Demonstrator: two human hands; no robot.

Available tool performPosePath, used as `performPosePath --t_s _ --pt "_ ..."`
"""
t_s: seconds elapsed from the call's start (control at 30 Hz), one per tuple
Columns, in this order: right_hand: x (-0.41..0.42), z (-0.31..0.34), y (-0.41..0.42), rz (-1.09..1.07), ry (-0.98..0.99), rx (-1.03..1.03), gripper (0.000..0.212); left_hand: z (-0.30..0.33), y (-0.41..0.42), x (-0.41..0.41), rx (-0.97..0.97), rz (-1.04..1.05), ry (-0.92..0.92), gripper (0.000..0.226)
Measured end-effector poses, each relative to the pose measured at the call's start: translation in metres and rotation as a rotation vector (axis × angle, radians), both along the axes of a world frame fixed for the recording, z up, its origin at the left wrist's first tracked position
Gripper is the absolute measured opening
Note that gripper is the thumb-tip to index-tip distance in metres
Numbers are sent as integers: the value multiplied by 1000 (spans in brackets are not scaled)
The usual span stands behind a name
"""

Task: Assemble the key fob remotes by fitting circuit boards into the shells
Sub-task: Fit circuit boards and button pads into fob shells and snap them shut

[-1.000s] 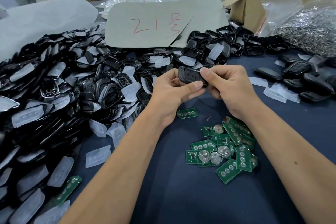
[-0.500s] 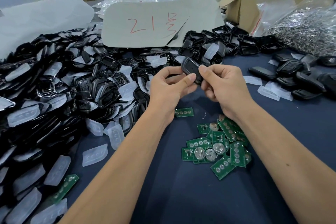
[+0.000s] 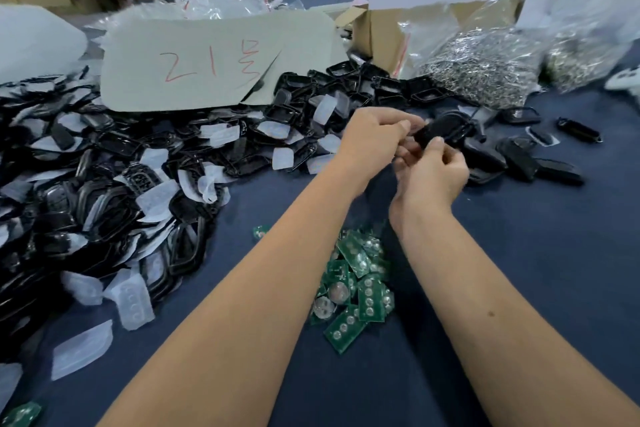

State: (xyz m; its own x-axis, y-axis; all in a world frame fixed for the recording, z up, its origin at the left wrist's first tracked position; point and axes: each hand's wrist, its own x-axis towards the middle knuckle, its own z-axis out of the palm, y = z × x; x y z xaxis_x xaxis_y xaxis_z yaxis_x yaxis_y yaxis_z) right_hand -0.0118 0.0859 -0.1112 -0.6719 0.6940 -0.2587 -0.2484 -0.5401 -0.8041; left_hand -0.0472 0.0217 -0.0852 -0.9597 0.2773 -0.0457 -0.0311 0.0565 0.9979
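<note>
A black key fob remote [image 3: 437, 129] is held between both hands above the dark blue table, close to the group of black fobs [image 3: 512, 156] on the right. My left hand [image 3: 372, 140] pinches its left end with thumb and fingers. My right hand [image 3: 433, 173] grips it from below, thumb on its near edge. Beneath my forearms lies a heap of green circuit boards [image 3: 356, 284] with round coin cells. A big pile of black shells and clear rubber pads [image 3: 114, 184] fills the left side.
A cardboard sheet with red writing [image 3: 214, 62] leans behind the pile. An open carton [image 3: 384, 31] and bags of metal parts [image 3: 485, 66] stand at the back right. A single board [image 3: 260, 231] lies by my left forearm. Blue tablecloth [image 3: 540, 270] shows at the right.
Both hands have carried the fob to the right and away from me, toward the black fobs on the right. The view has swung right and is slightly blurred.
</note>
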Motion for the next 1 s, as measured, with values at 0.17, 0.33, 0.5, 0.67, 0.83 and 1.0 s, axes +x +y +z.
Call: performPosePath --t_s 0.17,0.33,0.5,0.67,0.83,1.0 --pt "-7 -3 11 -27 -60 13 21 -5 18 5 -93 -53 115 27" --pt "-6 -4 6 106 -162 240 7 -7 -7 10 -210 111 243 19" --pt "3 -3 -2 379 -201 737 13 -6 -64 15 -567 312 448 15" --pt "9 -3 -10 498 -232 1225 12 -11 -112 19 -906 322 541 7" --pt "9 -6 -14 547 -227 1468 16 -22 -128 29 -989 292 522 9" --pt "8 -9 -16 516 -210 1605 20 -22 -143 40 -1010 364 533 4"
